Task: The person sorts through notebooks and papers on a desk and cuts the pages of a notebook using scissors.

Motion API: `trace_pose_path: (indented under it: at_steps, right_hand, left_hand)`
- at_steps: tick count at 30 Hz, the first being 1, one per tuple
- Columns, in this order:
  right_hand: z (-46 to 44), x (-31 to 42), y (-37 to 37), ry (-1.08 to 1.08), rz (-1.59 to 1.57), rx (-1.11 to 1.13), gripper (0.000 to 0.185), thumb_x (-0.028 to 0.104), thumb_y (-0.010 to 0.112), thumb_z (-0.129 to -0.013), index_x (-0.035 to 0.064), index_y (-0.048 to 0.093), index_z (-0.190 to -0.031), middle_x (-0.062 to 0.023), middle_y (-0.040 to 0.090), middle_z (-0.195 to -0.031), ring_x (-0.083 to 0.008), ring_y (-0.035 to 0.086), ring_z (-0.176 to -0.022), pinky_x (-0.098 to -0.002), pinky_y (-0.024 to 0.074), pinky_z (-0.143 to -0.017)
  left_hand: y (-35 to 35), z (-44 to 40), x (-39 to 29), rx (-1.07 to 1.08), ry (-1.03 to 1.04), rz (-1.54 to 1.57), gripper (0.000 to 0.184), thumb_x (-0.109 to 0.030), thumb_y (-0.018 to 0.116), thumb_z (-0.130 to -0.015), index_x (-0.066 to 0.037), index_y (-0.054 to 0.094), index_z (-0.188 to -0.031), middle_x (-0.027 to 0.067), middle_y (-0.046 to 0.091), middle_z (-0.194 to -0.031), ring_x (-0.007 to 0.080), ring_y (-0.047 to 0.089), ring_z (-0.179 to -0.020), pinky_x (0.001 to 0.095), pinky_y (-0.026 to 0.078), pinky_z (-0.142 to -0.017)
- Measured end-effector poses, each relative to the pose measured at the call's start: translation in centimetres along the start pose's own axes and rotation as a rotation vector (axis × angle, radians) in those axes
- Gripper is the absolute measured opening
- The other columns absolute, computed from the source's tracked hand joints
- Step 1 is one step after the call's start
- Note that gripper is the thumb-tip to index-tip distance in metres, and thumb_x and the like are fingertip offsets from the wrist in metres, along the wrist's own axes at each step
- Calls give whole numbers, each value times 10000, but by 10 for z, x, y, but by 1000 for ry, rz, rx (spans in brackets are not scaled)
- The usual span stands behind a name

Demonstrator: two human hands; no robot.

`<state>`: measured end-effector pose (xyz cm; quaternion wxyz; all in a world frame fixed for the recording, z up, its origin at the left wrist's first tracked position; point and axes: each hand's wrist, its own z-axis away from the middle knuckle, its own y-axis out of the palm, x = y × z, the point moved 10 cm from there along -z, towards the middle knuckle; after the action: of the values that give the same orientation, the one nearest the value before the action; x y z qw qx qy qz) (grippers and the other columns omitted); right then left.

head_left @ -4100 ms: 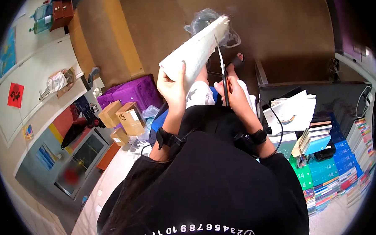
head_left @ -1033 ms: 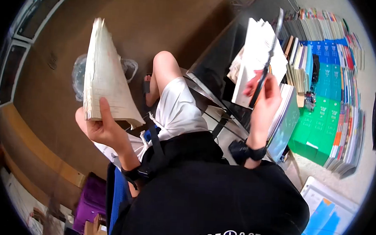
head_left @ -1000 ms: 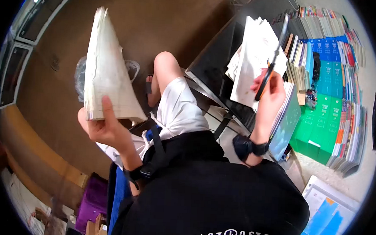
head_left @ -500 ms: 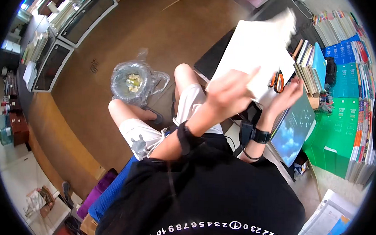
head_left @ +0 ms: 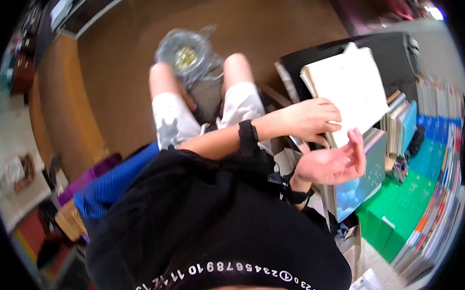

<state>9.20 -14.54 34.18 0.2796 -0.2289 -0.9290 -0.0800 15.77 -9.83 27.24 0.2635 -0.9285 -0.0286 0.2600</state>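
My left hand [head_left: 312, 119] reaches across to the right, back upward, its fingers slightly bent and apart. Its fingertips are at the near edge of a stack of white paper [head_left: 351, 88]. I cannot make out anything held in it. Just below and to the right, my right hand [head_left: 333, 165] is turned palm up with loosely curled, separate fingers and holds nothing. It hovers beside a large book with a blue cloud cover [head_left: 358, 184]. A black band [head_left: 247, 138] circles my left wrist, and another dark band [head_left: 298, 193] is on my right wrist. The orange-handled scissors are not visible now.
A plastic-lined bin [head_left: 187, 56] with scraps stands on the brown floor beyond my knees. Upright books [head_left: 399, 124] stand right of the paper. Farther right are green box files [head_left: 395, 209] and rows of books. A blue chair edge [head_left: 117, 179] lies left.
The view has shifted. My right hand has drawn back from the paper toward me and turned palm up. My left hand has moved onto the paper's near edge. The scissors have left sight.
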Motion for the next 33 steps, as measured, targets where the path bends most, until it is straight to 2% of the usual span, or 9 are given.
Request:
trace_pose_path:
  at_steps: [7,12,15,17,19,20,23,30,33]
  right_hand:
    - [79,-12,172,247,-365,544,224,158,486,-955,-43,497,-1054,-198,627,-921,-271,610,-843,-352,479,-826]
    - [182,-75,265,800,-166,1006,119,34,604,-883,13,609,-1001,-81,676,-908,-166,625,-855,-268,468,-816]
    - [240,-113,286,941,-44,1262,160,98,612,-883,14,608,-1019,-99,677,-911,-219,635,-879,-327,468,-828]
    - [238,-112,286,783,29,1504,203,155,614,-875,27,609,-1032,-106,672,-929,-270,619,-913,-378,442,-853]
    - [218,-109,276,590,155,1633,253,218,609,-873,56,604,-1068,-106,668,-966,-305,598,-947,-404,413,-888]
    - [206,-107,269,599,168,1667,257,221,608,-874,56,603,-1070,-111,667,-971,-308,599,-948,-405,418,-884]
    - [154,-96,256,727,149,1699,259,214,609,-875,40,602,-1067,-145,666,-975,-317,621,-929,-395,458,-839]
    - [29,-59,215,878,230,1741,266,181,622,-879,14,599,-1085,-164,671,-954,-301,652,-918,-358,494,-804]
    - [-16,-68,176,591,404,1806,324,228,620,-870,14,595,-1112,-176,663,-1008,-340,628,-970,-407,475,-859]
  left_hand:
    - [-172,200,77,-589,-745,-317,164,-39,694,-753,-25,686,-917,134,674,-912,293,638,-857,366,512,-772]
    - [-242,361,62,-843,-1361,-533,152,-54,631,-843,-7,670,-983,154,677,-929,311,646,-896,349,493,-799]
    - [-218,448,40,-1120,-1752,-242,153,-67,586,-899,22,661,-998,111,687,-961,157,657,-874,282,500,-783]
    - [-185,475,2,-1282,-1963,25,208,-112,530,-955,36,629,-1063,79,671,-975,116,612,-930,262,468,-855]
    - [-194,451,-33,-1024,-2102,-75,212,-127,546,-944,16,627,-1077,81,668,-994,134,614,-938,285,475,-849]
    - [-202,439,-48,-766,-2094,-251,226,-140,562,-929,0,621,-1096,92,663,-1011,162,624,-933,302,478,-846]
    - [-232,383,-93,-539,-2064,-304,241,-148,569,-921,-2,615,-1107,105,661,-1013,183,626,-945,306,476,-848]
    - [-219,327,-255,-832,-2376,184,235,-158,501,-964,-14,623,-1104,73,663,-1003,136,596,-966,271,446,-866]
    - [-170,346,-329,-815,-2392,123,273,-204,490,-950,6,626,-1061,67,651,-997,141,588,-932,276,446,-844]
